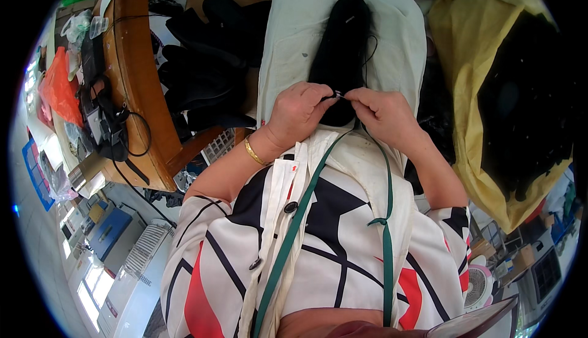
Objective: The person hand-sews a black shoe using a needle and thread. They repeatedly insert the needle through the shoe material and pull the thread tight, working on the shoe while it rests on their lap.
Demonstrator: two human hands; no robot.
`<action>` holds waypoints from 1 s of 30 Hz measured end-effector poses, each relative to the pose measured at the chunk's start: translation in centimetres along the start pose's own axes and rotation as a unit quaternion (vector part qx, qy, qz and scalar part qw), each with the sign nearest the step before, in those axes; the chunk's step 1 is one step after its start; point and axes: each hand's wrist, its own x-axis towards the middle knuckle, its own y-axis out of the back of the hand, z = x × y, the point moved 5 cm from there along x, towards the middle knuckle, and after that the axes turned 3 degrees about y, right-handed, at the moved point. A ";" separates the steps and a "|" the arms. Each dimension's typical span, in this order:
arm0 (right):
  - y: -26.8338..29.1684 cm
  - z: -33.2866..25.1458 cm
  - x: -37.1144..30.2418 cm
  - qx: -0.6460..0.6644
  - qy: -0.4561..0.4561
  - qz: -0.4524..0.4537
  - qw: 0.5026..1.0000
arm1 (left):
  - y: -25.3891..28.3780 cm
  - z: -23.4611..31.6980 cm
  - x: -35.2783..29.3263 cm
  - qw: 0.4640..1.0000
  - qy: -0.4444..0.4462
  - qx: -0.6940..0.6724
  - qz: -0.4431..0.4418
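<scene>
A long black shoe-shaped piece [343, 41] lies on the white cloth over my lap, its rounded toe end pointing away from me. Small pale marks show on it. My left hand [297, 112] pinches a bit of black material at its near end, with thumb and fingertips together. Close beside it, almost touching, my right hand [383, 116] is closed in a pinch on a thin shiny needle-like piece [340, 95]. A loose black thread [373, 50] loops along the right side of the shoe-shaped piece. The fingertips partly hide what lies between them.
White cloth [285, 50] covers my lap. Left of it, dark shoe-like pieces [205, 62] are heaped by a wooden table [144, 93] bearing cables and plastic bags. At right stands a yellow sack [468, 93] with dark contents. A green strap [294, 221] hangs down my front.
</scene>
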 end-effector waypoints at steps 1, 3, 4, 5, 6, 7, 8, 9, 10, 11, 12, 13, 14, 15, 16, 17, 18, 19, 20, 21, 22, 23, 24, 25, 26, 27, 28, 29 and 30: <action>0.0 0.0 0.0 -0.002 0.000 -0.002 1.000 | 0.0 0.0 0.0 1.000 0.000 0.000 0.000; -0.2 0.1 0.1 -0.010 0.015 0.002 1.000 | 0.0 0.0 0.0 1.000 0.005 -0.003 0.000; -0.4 0.2 0.1 -0.014 0.023 0.004 1.000 | 0.0 -0.1 0.0 1.000 0.010 -0.006 0.001; -0.6 0.2 0.1 -0.026 0.026 0.010 0.999 | 0.0 -0.1 0.0 1.000 0.016 -0.008 0.002; -0.9 0.2 0.1 -0.038 0.030 0.015 0.999 | 0.0 -0.2 -0.1 1.000 0.024 -0.010 -0.001; -1.2 0.2 0.1 -0.051 0.034 0.021 0.998 | 0.0 -0.2 -0.1 0.999 0.032 -0.012 -0.003; -1.9 0.3 0.0 -0.083 0.029 0.017 0.996 | 0.0 -0.3 -0.1 0.999 0.040 -0.013 -0.005; -2.6 0.4 -0.2 -0.116 0.023 0.014 0.993 | 0.0 -0.3 -0.1 0.999 0.037 -0.021 0.000; -3.1 0.4 -0.2 -0.148 0.018 0.011 0.989 | -0.1 -0.3 -0.1 0.999 0.035 -0.028 0.005; -3.3 0.3 -0.1 -0.160 0.016 0.014 0.987 | -0.2 -0.3 -0.2 0.999 0.032 -0.036 0.009; -3.5 0.2 0.2 -0.172 0.015 0.017 0.985 | -0.2 -0.4 -0.2 0.999 0.032 -0.030 0.008; -3.7 0.2 0.3 -0.184 0.014 0.020 0.983 | -0.2 -0.5 -0.2 0.999 0.031 -0.024 0.008; -3.7 0.0 0.4 -0.187 0.022 0.034 0.982 | -0.2 -0.4 -0.1 0.999 0.030 -0.019 0.009; -3.8 0.0 0.4 -0.190 0.031 0.048 0.980 | 0.0 -0.3 -0.2 0.999 0.048 -0.016 0.007; -3.9 -0.1 0.4 -0.193 0.040 0.062 0.979 | 0.3 0.1 -0.3 0.998 0.065 -0.013 0.006; -4.0 0.1 0.2 -0.179 0.041 0.070 0.981 | 0.5 0.3 -0.4 0.996 0.083 -0.010 0.005; -4.1 0.4 -0.1 -0.164 0.042 0.078 0.982 | 0.6 0.2 -0.4 0.996 0.089 -0.014 0.009; -4.1 0.5 -0.1 -0.150 0.043 0.086 0.984 | 0.6 0.1 -0.6 0.995 0.096 -0.018 0.012; -4.1 0.7 -0.1 -0.130 0.020 0.083 0.988 | 0.5 0.0 -0.7 0.994 0.102 -0.023 0.014; -4.1 0.7 -0.1 -0.110 -0.003 0.081 0.991 | 0.4 -0.1 -0.8 0.994 0.102 -0.030 0.013; -4.1 0.7 0.0 -0.090 -0.026 0.078 0.993 | 0.4 -0.2 -0.9 0.994 0.103 -0.037 0.011; -3.9 0.6 0.1 -0.052 -0.036 0.077 0.995 | 0.3 -0.3 -0.8 0.994 0.102 -0.044 0.011; -3.6 0.5 0.4 -0.014 -0.046 0.077 0.996 | 0.2 -0.3 -0.9 0.995 0.089 -0.050 0.007; -3.3 0.4 0.7 0.025 -0.055 0.077 0.995 | 0.0 -0.5 -1.0 0.996 0.075 -0.055 0.002; -3.2 0.2 1.1 0.043 -0.067 0.067 0.995 | -0.1 -0.5 -1.1 0.996 0.062 -0.061 -0.003; -3.1 -0.1 1.6 0.060 -0.079 0.057 0.993 | -0.2 -0.5 -1.0 0.997 0.057 -0.055 -0.003; -3.2 -0.1 1.9 0.078 -0.091 0.047 0.992 | -0.2 -0.6 -0.9 0.998 0.052 -0.048 -0.004; -3.3 0.2 2.0 0.095 -0.102 0.025 0.990 | -0.1 -0.6 -0.9 0.998 0.049 -0.039 -0.003; -3.3 0.6 2.0 0.111 -0.113 0.003 0.987 | -0.1 -0.6 -0.9 0.998 0.046 -0.034 -0.001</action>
